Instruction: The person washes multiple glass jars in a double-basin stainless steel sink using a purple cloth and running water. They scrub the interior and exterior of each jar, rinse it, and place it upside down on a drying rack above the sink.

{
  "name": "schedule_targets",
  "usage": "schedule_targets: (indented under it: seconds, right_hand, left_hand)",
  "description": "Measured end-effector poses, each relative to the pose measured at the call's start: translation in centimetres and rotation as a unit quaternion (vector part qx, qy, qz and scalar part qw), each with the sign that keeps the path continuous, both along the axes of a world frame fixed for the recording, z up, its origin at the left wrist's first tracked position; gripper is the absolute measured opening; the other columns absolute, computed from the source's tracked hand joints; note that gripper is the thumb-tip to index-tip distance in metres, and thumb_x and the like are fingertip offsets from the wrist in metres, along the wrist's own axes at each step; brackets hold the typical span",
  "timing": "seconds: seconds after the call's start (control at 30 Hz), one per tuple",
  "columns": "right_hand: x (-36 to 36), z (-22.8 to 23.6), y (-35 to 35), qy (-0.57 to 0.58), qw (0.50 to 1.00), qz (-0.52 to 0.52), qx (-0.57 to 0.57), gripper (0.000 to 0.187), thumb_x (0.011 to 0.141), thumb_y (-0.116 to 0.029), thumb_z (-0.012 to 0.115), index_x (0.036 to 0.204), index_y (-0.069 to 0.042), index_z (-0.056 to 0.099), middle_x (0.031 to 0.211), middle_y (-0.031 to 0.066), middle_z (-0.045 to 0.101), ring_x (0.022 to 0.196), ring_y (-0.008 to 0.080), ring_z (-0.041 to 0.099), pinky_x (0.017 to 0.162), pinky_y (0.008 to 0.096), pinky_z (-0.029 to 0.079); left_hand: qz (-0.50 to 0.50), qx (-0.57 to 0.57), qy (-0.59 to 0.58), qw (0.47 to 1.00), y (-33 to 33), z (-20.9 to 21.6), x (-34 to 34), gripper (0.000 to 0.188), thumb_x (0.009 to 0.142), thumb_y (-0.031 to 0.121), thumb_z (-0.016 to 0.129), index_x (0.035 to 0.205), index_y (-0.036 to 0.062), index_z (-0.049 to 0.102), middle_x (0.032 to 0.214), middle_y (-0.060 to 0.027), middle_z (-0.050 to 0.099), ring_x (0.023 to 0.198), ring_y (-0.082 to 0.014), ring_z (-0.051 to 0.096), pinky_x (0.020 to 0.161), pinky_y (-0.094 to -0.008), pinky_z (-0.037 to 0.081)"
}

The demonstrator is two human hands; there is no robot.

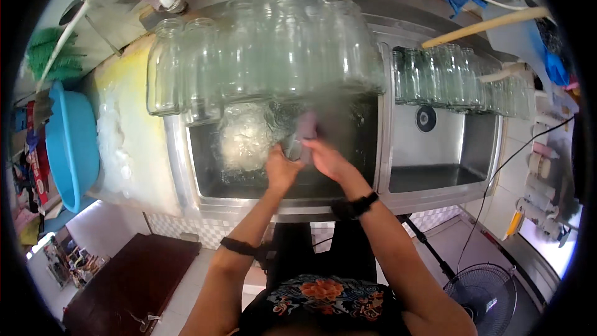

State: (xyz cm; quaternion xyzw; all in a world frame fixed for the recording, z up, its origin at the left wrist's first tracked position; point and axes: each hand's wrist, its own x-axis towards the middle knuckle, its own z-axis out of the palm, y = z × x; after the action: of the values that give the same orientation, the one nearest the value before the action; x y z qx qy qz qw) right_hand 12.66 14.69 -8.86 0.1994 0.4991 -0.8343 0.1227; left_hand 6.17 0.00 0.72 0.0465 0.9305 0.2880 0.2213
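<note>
Over the left sink basin point(214, 182) my two hands work close together. My left hand point(282, 169) is closed on a clear glass piece point(290, 145), apparently a jar, mostly hidden by the fingers and blur. Beside it, my right hand point(328, 160) grips a purple cloth point(306, 126) that lies against the glass. Foamy, churning water point(245, 140) fills the basin to the left of my hands. Large clear glass jars point(289, 50) stand in a row along the far side of this basin, just beyond my hands.
In the right basin point(423, 143), more glass jars point(435, 78) line the far side, near a round drain point(426, 118). A wooden stick point(485, 27) reaches over them. Left stands a blue tub point(73, 146) by a pale counter point(140, 168). A fan point(482, 298) is on the floor at lower right.
</note>
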Motion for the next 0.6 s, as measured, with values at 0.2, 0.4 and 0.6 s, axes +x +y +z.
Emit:
schedule_targets:
  seconds: [0.2, 0.4, 0.6]
  right_hand:
    - [-5.4, 6.7, -0.1, -0.125, 0.988, -0.074, -0.054, 0.046, 0.095, -0.032, 0.051, 0.130, -0.002, 0.046, 0.125, 0.0087, 0.055, 0.115, 0.0226, 0.051, 0.100, 0.0427, 0.039]
    - [-3.7, 7.5, 1.0, -0.140, 0.890, -0.135, -0.413, 0.038, 0.096, -0.031, 0.049, 0.122, -0.004, 0.054, 0.119, 0.0101, 0.059, 0.110, 0.0213, 0.056, 0.096, 0.0377, 0.044]
    - [-5.6, -0.5, -0.6, -0.293, 0.949, -0.112, -0.018, 0.037, 0.095, -0.038, 0.052, 0.115, -0.007, 0.058, 0.103, 0.0055, 0.064, 0.089, 0.0196, 0.062, 0.079, 0.0357, 0.051]
  left_hand:
    - [-0.004, -0.001, -0.045, 0.999, -0.2, -1.2, -0.1, 0.065, 0.060, 0.021, 0.079, 0.115, -0.0003, 0.051, 0.108, -0.0249, 0.056, 0.101, -0.0404, 0.058, 0.084, -0.0452, 0.049]
    - [-0.104, -0.043, 0.034, 0.993, -0.5, -1.8, -2.1, 0.066, 0.059, 0.014, 0.081, 0.114, 0.0003, 0.048, 0.111, -0.0231, 0.053, 0.097, -0.0424, 0.057, 0.081, -0.0466, 0.050]
    - [-0.254, -0.036, 0.021, 0.966, 2.0, -2.4, -2.8, 0.067, 0.060, 0.011, 0.081, 0.117, 0.0126, 0.046, 0.107, -0.0205, 0.053, 0.093, -0.0414, 0.059, 0.078, -0.0462, 0.051]
